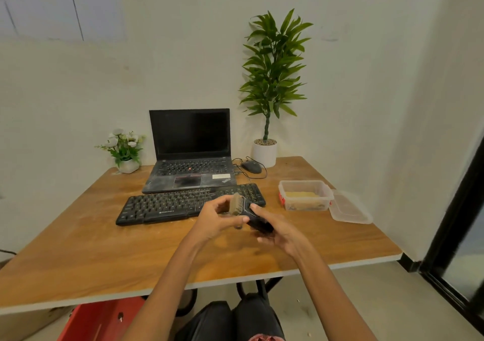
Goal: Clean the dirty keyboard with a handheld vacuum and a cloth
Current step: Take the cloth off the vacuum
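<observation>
Holding the handheld vacuum [251, 216] with both hands above the near counter [104, 249]: right hand [277, 229] is wrapping the dark body, left hand [217, 218] is pinching the brush nozzle [236, 204]. Both grips are closed on it. Dusty keyboard [188, 204] is lying just beyond, in front of the laptop [191, 152]. No cloth visible. Risk: nozzle seating loosely and dropping onto the keys, or an elbow knocking the open container [305, 195] at right.

Keyboard [188, 204] right end hidden behind left hand [217, 218].
</observation>
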